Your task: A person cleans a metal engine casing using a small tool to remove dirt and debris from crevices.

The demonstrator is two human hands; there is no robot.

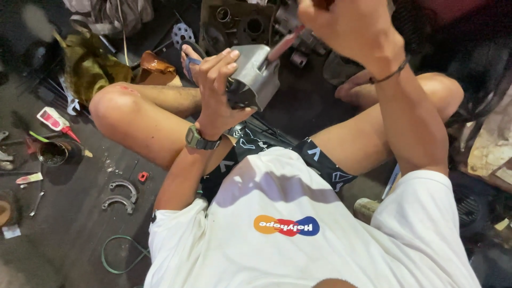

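Fingers of the left hand (216,80) wrapped a grey metal piston (255,74), held above the lap. The right hand (349,26) was fisted around a red-handled tool (282,47) poking into the piston's hollow, above brake shoes (121,194) on the floor.

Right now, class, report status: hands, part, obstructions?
Left hand grips grey metal part. Right hand holds tool handle against it. Nothing between.
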